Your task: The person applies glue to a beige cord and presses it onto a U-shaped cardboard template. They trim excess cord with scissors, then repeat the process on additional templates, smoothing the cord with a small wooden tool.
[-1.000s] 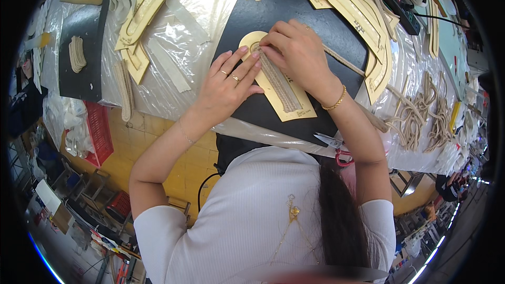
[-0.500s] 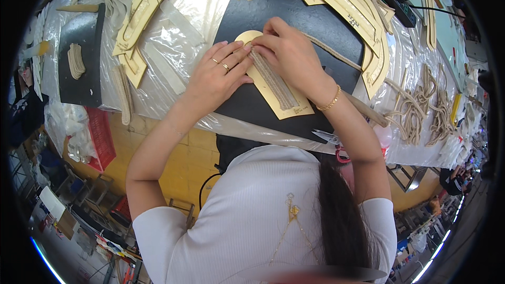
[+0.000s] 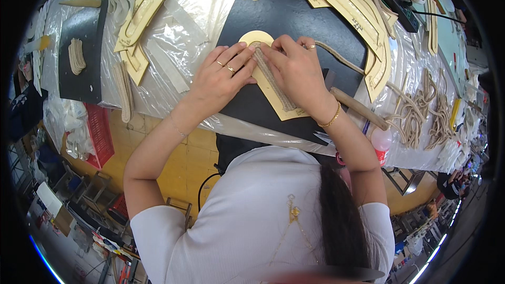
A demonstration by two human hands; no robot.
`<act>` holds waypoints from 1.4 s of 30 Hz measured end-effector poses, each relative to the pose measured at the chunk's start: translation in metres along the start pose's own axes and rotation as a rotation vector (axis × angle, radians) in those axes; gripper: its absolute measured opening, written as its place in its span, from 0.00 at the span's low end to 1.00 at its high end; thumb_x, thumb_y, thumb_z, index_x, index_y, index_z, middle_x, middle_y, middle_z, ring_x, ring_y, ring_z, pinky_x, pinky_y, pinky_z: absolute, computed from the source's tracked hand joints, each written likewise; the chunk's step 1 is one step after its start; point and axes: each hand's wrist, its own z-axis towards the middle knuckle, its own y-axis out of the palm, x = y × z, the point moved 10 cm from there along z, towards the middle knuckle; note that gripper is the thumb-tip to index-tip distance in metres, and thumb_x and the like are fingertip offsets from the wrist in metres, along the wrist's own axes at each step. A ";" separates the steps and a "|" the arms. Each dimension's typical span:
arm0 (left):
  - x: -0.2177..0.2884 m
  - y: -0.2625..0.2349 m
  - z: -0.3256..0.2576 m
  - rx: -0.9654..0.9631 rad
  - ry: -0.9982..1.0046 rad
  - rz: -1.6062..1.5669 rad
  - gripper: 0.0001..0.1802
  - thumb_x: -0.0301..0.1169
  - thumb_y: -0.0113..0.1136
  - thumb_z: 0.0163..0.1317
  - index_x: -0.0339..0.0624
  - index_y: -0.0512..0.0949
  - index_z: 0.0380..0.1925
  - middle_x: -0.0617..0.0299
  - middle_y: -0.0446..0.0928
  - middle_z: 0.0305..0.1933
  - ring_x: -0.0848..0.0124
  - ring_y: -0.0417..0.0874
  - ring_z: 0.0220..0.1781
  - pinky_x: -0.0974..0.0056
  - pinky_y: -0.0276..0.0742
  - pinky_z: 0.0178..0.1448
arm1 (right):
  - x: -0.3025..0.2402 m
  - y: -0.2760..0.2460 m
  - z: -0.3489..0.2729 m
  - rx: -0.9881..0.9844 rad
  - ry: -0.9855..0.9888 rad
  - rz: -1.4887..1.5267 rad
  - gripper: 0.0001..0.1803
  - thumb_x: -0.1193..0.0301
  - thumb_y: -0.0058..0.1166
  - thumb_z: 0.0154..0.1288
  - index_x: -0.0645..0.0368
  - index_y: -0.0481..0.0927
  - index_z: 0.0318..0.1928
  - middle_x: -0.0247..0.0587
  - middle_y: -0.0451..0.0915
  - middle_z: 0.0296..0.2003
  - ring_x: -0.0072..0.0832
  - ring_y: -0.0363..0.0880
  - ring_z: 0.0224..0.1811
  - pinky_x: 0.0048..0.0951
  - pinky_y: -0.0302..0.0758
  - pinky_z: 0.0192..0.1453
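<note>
A cream board template (image 3: 272, 100) with a rounded far end lies on the black mat (image 3: 242, 16). Rows of beige braided cord (image 3: 273, 80) run lengthwise along its middle. My left hand (image 3: 220, 78) rests on the template's left edge, fingers stretched out, fingertips at the cord near the rounded end. Close beside them, my right hand (image 3: 297, 71) has its thumb and fingers pinched on the cord at that end; the fingertips partly hide the grip. Beyond the right hand, a loose length of the cord trails to the mat's right edge.
More cream templates (image 3: 363, 26) lie at the far right, others (image 3: 143, 8) at the far left. A wooden handle (image 3: 360, 108) and scissors (image 3: 323, 137) sit near my right forearm. Tangled cords (image 3: 418, 110) lie farther right. A red basket (image 3: 99, 137) stands below the table's left side.
My right hand has come down and nearer along the cord, its raised fingers now lower and more folded. My left hand stays at the template's edge. The view has shifted slightly.
</note>
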 end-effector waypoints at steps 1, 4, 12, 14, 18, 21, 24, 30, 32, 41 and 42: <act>0.000 0.000 -0.001 0.005 -0.004 -0.001 0.24 0.38 0.72 0.55 0.39 0.82 0.50 0.56 0.80 0.59 0.59 0.77 0.65 0.53 0.73 0.64 | -0.003 0.001 -0.001 -0.002 -0.014 -0.041 0.13 0.74 0.60 0.60 0.56 0.85 0.46 0.36 0.76 0.35 0.30 0.78 0.35 0.40 0.67 0.53; 0.000 -0.002 -0.005 0.041 -0.036 -0.021 0.23 0.37 0.73 0.54 0.38 0.82 0.49 0.56 0.80 0.59 0.57 0.78 0.63 0.54 0.74 0.62 | -0.013 0.007 0.000 -0.014 -0.031 -0.055 0.16 0.73 0.57 0.63 0.54 0.83 0.52 0.35 0.74 0.39 0.28 0.78 0.36 0.42 0.65 0.55; -0.016 -0.015 -0.022 0.160 -0.137 -0.105 0.21 0.32 0.76 0.50 0.38 0.83 0.44 0.59 0.80 0.61 0.59 0.79 0.58 0.55 0.75 0.59 | -0.020 0.018 0.004 -0.127 -0.043 -0.023 0.21 0.73 0.58 0.64 0.52 0.82 0.58 0.34 0.74 0.43 0.28 0.78 0.40 0.44 0.64 0.57; -0.016 -0.014 -0.023 0.153 -0.153 -0.068 0.20 0.33 0.75 0.51 0.38 0.81 0.43 0.60 0.79 0.63 0.59 0.79 0.57 0.55 0.75 0.59 | -0.016 0.016 0.007 -0.110 -0.052 0.042 0.20 0.75 0.58 0.64 0.51 0.83 0.57 0.34 0.75 0.42 0.28 0.79 0.40 0.43 0.63 0.58; -0.014 -0.014 -0.025 0.163 -0.174 -0.021 0.20 0.35 0.75 0.52 0.39 0.79 0.42 0.62 0.78 0.64 0.59 0.78 0.55 0.54 0.74 0.58 | -0.008 0.010 0.005 -0.050 -0.049 0.172 0.17 0.77 0.56 0.64 0.53 0.86 0.53 0.34 0.75 0.39 0.28 0.79 0.41 0.41 0.63 0.58; -0.014 -0.013 -0.025 0.146 -0.174 0.017 0.21 0.36 0.75 0.52 0.40 0.79 0.43 0.63 0.79 0.63 0.59 0.78 0.56 0.53 0.74 0.58 | -0.006 0.014 0.001 -0.079 -0.031 0.160 0.19 0.78 0.59 0.61 0.53 0.87 0.53 0.34 0.76 0.40 0.28 0.79 0.42 0.40 0.64 0.58; -0.016 -0.012 -0.022 0.124 -0.161 0.009 0.22 0.37 0.75 0.52 0.40 0.80 0.44 0.63 0.79 0.62 0.59 0.77 0.56 0.54 0.74 0.58 | -0.009 0.015 0.000 -0.089 -0.042 0.099 0.20 0.78 0.60 0.59 0.52 0.87 0.53 0.34 0.76 0.41 0.27 0.79 0.42 0.40 0.64 0.58; -0.019 -0.012 -0.016 0.103 -0.119 -0.024 0.26 0.38 0.74 0.51 0.43 0.81 0.51 0.64 0.80 0.60 0.60 0.77 0.56 0.55 0.75 0.58 | -0.027 0.014 -0.001 -0.082 -0.124 -0.076 0.18 0.74 0.55 0.64 0.57 0.83 0.54 0.34 0.74 0.40 0.26 0.79 0.38 0.41 0.66 0.59; -0.018 -0.011 -0.013 0.071 -0.077 -0.032 0.27 0.38 0.74 0.52 0.44 0.81 0.53 0.64 0.80 0.60 0.60 0.77 0.56 0.55 0.75 0.58 | -0.031 0.015 0.000 -0.103 -0.138 -0.135 0.17 0.72 0.54 0.65 0.57 0.82 0.54 0.35 0.73 0.40 0.27 0.78 0.36 0.40 0.67 0.59; -0.015 -0.010 -0.023 0.002 -0.178 0.016 0.32 0.41 0.72 0.56 0.43 0.78 0.61 0.62 0.80 0.56 0.60 0.77 0.53 0.55 0.72 0.61 | 0.004 -0.009 -0.008 -0.146 -0.054 0.151 0.23 0.79 0.60 0.58 0.50 0.86 0.55 0.38 0.77 0.43 0.34 0.84 0.36 0.34 0.83 0.38; -0.015 -0.011 -0.025 0.009 -0.203 0.019 0.33 0.41 0.71 0.57 0.43 0.77 0.62 0.62 0.80 0.56 0.60 0.77 0.53 0.55 0.71 0.61 | 0.004 -0.008 -0.010 -0.155 -0.069 0.150 0.21 0.77 0.58 0.60 0.50 0.86 0.54 0.37 0.77 0.43 0.33 0.84 0.36 0.33 0.83 0.39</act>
